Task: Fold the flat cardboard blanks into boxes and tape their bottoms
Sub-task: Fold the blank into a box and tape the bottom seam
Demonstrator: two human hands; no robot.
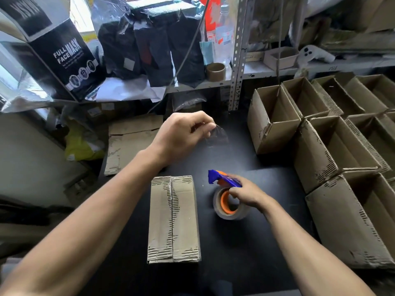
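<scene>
Tabletop: a matte black tabletop [245,248] fills the lower centre of the frame, bare between the boxes.
Room: a cluttered packing corner; a white metal shelf [267,70] with a perforated upright crosses the upper half, daylight coming in at the upper left.
Shelf contents: a black carton printed "FULL FACE MASK" [62,58] at upper left, glossy black plastic-wrapped packs [154,50] beside it, an empty brown tape core [215,71], and a white controller-shaped object [314,53] at upper right.
Taped box: a closed cardboard box [173,218] lies at lower centre, long side running up the frame; its two flaps meet in a seam covered by a clear tape strip, and the brown facing is torn, showing corrugated ribs.
Open boxes: folded boxes [333,150] stand in rows along the right edge, mouths up, touching one another, with the same worn corrugated surface.
Flat blanks: unfolded cardboard blanks [130,142] lie stacked at centre left, behind the left forearm.
Tape dispenser: a roll of clear tape on an orange hub with a blue cutter head [226,196] sits on the tabletop just right of the taped box.
Left hand: the left hand [181,135] is raised at centre, its grip pinched together on a crumpled scrap of clear tape [218,135] above the tabletop.
Right hand: the right hand [245,191] rests on the dispenser, grip closed around its blue handle, fingers curled over the roll's top.
</scene>
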